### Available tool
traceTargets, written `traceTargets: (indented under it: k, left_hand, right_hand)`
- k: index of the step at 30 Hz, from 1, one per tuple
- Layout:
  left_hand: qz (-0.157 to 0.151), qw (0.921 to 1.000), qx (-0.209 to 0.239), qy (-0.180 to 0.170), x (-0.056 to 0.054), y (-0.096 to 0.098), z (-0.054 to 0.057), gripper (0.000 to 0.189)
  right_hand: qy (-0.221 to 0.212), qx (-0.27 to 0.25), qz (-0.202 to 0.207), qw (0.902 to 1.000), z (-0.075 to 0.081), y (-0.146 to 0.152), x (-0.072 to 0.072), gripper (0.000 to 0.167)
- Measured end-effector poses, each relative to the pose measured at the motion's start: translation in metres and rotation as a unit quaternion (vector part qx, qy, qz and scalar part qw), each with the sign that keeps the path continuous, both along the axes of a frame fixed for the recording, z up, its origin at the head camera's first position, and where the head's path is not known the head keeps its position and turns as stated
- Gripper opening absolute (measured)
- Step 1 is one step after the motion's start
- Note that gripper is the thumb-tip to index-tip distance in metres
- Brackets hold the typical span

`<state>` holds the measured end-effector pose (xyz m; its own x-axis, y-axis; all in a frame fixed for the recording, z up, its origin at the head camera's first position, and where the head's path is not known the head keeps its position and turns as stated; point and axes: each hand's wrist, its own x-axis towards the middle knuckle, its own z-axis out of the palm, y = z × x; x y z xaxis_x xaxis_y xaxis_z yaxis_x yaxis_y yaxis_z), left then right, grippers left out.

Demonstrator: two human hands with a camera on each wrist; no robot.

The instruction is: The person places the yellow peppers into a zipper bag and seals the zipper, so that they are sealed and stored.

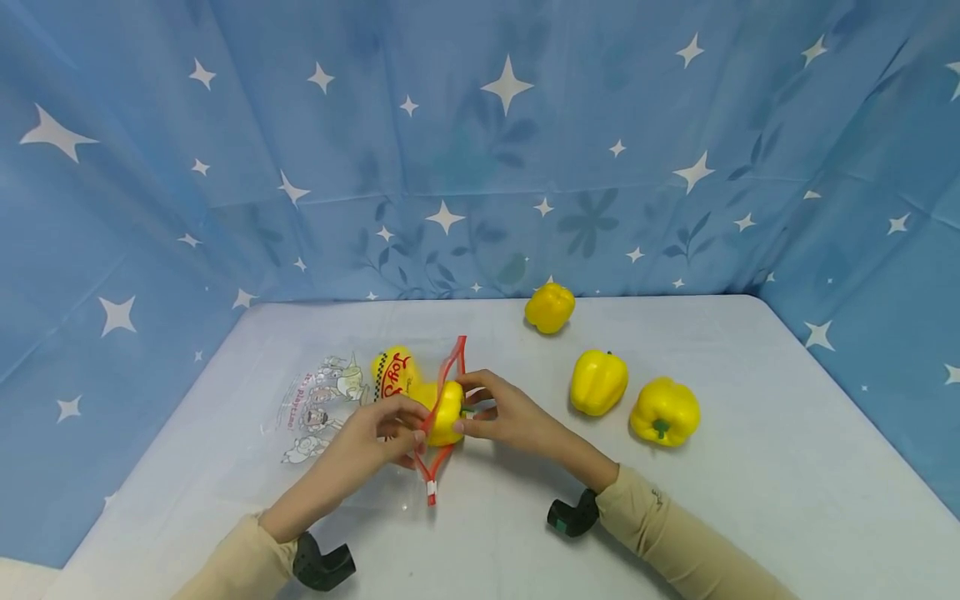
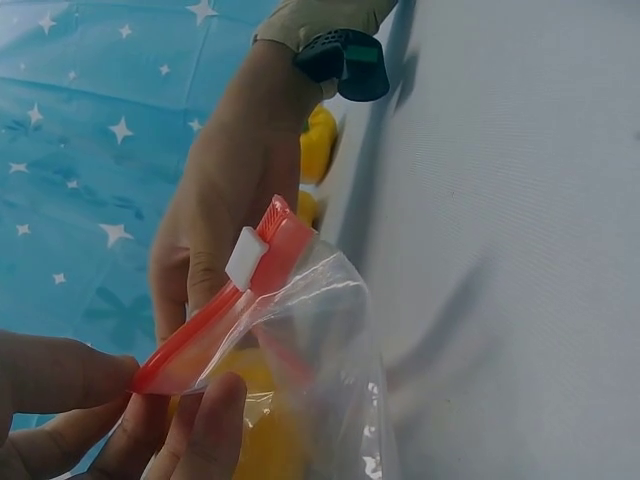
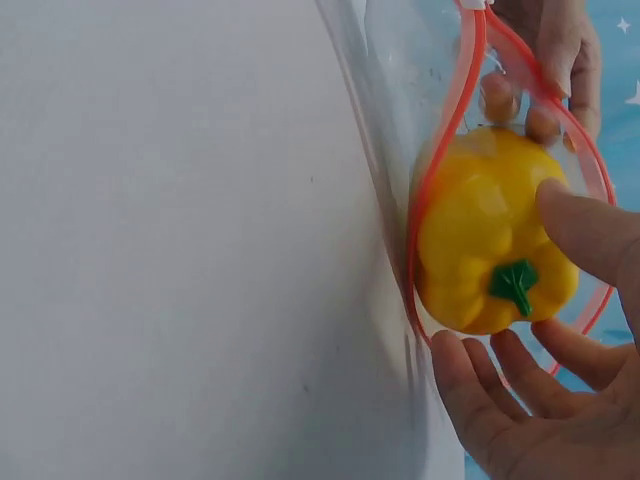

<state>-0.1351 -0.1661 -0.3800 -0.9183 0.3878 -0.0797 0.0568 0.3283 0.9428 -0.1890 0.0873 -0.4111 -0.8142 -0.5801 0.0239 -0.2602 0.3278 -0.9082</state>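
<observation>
A clear plastic zip bag (image 1: 326, 408) with a red zipper edge and a white slider (image 2: 246, 258) lies with its mouth spread to the right. My left hand (image 1: 390, 437) pinches the near side of that red edge between thumb and fingers. At the opening is a yellow bell pepper (image 3: 485, 235), its green stem facing out of the bag. My right hand (image 1: 502, 408) holds this pepper, thumb on one side and fingertips (image 3: 455, 360) on the other. Yellow also shows through the bag behind its red lettering (image 1: 395, 372).
Three more yellow bell peppers rest on the white table (image 1: 750, 500): one far back (image 1: 551, 308), one right of my right hand (image 1: 598, 382), and one farther right (image 1: 664, 412). A blue star-patterned curtain (image 1: 465, 167) hangs behind the table.
</observation>
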Motion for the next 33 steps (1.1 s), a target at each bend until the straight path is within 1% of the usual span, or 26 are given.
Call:
traceTargets:
  k: [3, 6, 18, 23, 26, 33]
  left_hand:
    - [0.0, 1.0, 0.001, 0.0, 0.0, 0.001, 0.0, 0.026]
    - [0.002, 1.0, -0.001, -0.001, 0.0, 0.001, 0.0, 0.026]
    - [0.001, 1.0, 0.003, -0.006, -0.001, 0.0, 0.001, 0.025]
    - [0.0, 0.9999, 0.008, -0.011, 0.0, -0.001, 0.001, 0.026]
    - [-0.002, 0.9999, 0.008, -0.009, 0.0, -0.001, 0.002, 0.026]
    - [-0.001, 1.0, 0.007, -0.002, 0.001, 0.0, 0.002, 0.025]
  right_hand:
    - [-0.004, 0.002, -0.019, 0.9998, 0.001, -0.001, 0.002, 0.063]
    - [-0.006, -0.002, -0.029, 0.9996, 0.001, -0.003, 0.004, 0.062]
    - [-0.038, -0.024, -0.033, 0.9984, -0.003, -0.007, 0.009, 0.061]
    - [-0.036, -0.045, -0.03, 0.9979, -0.006, -0.009, 0.01, 0.058]
    - [-0.033, -0.052, -0.035, 0.9975, -0.008, -0.011, 0.01, 0.057]
    - [-0.021, -0.046, -0.042, 0.9979, -0.011, -0.016, 0.013, 0.059]
